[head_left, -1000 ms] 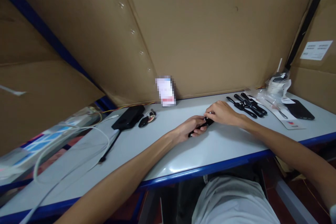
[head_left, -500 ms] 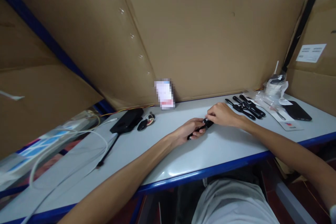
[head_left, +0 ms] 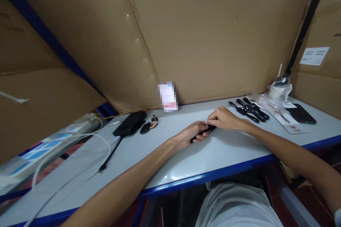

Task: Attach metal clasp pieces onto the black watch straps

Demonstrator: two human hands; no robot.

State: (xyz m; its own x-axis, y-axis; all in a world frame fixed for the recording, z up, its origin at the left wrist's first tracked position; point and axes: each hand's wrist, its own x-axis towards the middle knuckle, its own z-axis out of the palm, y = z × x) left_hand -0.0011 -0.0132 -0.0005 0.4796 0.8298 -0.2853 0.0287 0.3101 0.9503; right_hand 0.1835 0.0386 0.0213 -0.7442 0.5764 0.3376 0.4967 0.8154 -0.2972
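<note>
Black tool sits between the hands, low above the table, the left hand's fingers clamped round its 8 o'clock end; the right hand's fingertips touch its 2 o'clock end, whether clamped cannot tell. Judged light, stiff and slightly slippery from the gloss shown by similar tools at 2 o'clock; best held by the handle.

Left forearm: crosses the front edge of the bench diagonally. Left hand: above the bench, back uppermost, fingers curled into a closed grip. Right forearm: crosses the same bench edge farther right. Right hand: above the bench, knuckles raised, fingers bent toward the left fingertips; finger closure not discernible.
</note>
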